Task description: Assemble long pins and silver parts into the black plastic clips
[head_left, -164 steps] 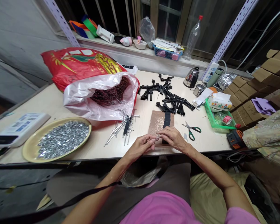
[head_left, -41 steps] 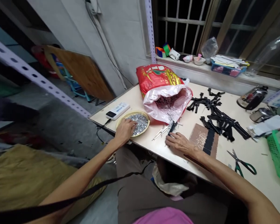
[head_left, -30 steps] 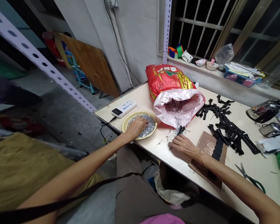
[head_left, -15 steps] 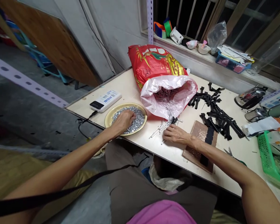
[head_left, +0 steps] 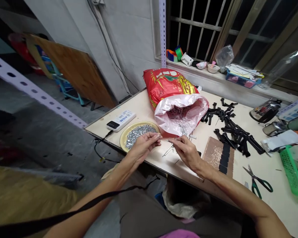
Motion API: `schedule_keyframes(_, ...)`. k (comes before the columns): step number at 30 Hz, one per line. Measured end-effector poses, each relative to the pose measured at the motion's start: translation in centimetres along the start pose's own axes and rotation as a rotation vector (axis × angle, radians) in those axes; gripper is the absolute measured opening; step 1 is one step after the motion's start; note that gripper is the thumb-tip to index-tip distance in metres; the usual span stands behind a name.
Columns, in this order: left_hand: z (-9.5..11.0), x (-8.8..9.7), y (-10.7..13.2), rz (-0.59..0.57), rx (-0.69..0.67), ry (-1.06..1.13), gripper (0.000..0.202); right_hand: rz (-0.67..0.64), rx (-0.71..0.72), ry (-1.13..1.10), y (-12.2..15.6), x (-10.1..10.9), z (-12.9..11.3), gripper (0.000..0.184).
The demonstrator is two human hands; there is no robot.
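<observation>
While two hands meet over the near side of one table [head_left: 265, 158], only a small gap is left between their fingertips. The left hand [head_left: 146, 145] has its thumb and finger pinched closed, but I cannot tell what is between them. The right hand [head_left: 187, 152] pinches one thin shiny bit [head_left: 167, 140], and its end points at the left hand.

Just past the left hand sits one yellow dish [head_left: 123, 142]. It is full of small shiny pieces [head_left: 139, 130], far too many to count. Farther past that hand lies one white box [head_left: 125, 117] with a dark end.

Beyond both hands lies one big red bag [head_left: 167, 82] with its mouth open, and many thin pins [head_left: 177, 112] inside. More silver pins [head_left: 168, 149] lie loose between the hands and the bag, too mixed up to count.

To the right of the right hand is one brown board [head_left: 213, 152] with one row of dark squares [head_left: 224, 158]. Past the board lies one heap of black pieces [head_left: 234, 132], too tangled to count. Farther right of that hand are one pair of scissors [head_left: 253, 176], one green basket [head_left: 291, 177] and one kettle [head_left: 265, 110].
</observation>
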State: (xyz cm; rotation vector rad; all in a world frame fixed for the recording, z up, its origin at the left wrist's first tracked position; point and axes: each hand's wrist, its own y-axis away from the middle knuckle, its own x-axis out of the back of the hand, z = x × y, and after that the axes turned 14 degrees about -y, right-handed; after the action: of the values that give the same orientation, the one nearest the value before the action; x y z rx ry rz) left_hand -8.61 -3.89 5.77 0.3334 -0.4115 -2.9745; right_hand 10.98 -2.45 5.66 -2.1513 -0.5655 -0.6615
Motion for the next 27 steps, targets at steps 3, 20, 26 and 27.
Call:
schedule_keyframes(3, -0.2, -2.4, 1.2, -0.037, 0.03, 0.141, 0.031, 0.01, -0.046, 0.008, 0.4, 0.2, -0.7, 0.033)
schedule_keyframes(20, -1.4, -7.5, 3.2, -0.014, -0.164, 0.025, 0.033, 0.044, -0.193, 0.214, 3.6, 2.7, -2.4, 0.032)
schedule_keyframes(26, -2.0, -7.6, 2.8, -0.035, -0.268, -0.187, 0.029, 0.089, -0.2, 0.417, 4.5, 2.9, -2.5, 0.021)
schedule_keyframes(27, -2.1, -7.6, 2.7, -0.037, -0.288, -0.226, 0.028, 0.095, -0.189, 0.453, 4.6, 2.9, -2.4, 0.019)
